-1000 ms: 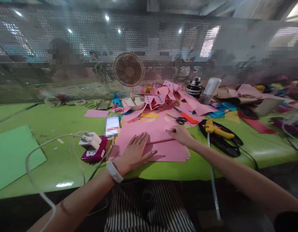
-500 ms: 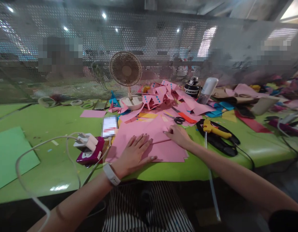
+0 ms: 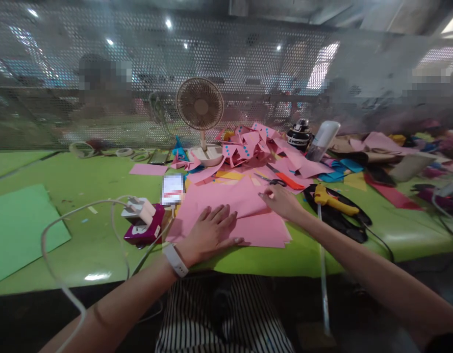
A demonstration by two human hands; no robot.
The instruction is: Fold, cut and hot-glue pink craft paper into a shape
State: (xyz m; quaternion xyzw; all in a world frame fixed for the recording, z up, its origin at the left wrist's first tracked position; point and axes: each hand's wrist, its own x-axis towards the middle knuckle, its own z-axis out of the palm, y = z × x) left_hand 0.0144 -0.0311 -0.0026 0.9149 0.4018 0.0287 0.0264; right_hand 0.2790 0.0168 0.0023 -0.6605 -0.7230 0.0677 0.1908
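A stack of pink paper sheets (image 3: 261, 236) lies on the green table right in front of me. My left hand (image 3: 213, 228) rests flat on it with its fingers stretched out, pressing the top sheet. My right hand (image 3: 283, 202) is at the right side of the stack, with thumb and forefinger pinched together at the edge of a pink sheet (image 3: 230, 193). That sheet looks bent up slightly near the fingertips. Just beyond the right hand are scissors (image 3: 272, 181) and an orange-red cutter (image 3: 290, 182).
A small fan (image 3: 200, 104) stands behind, beside a heap of pink cut pieces (image 3: 250, 147). On the right, a yellow glue gun (image 3: 335, 200) lies on a black holder. Left are a phone (image 3: 172, 189), a purple power block (image 3: 147, 233) with cables and green paper (image 3: 24, 228).
My right hand has lifted slightly from the stack, and the pinched sheet's edge has risen with it. The left hand stays flat on the paper. The view has shifted a little left.
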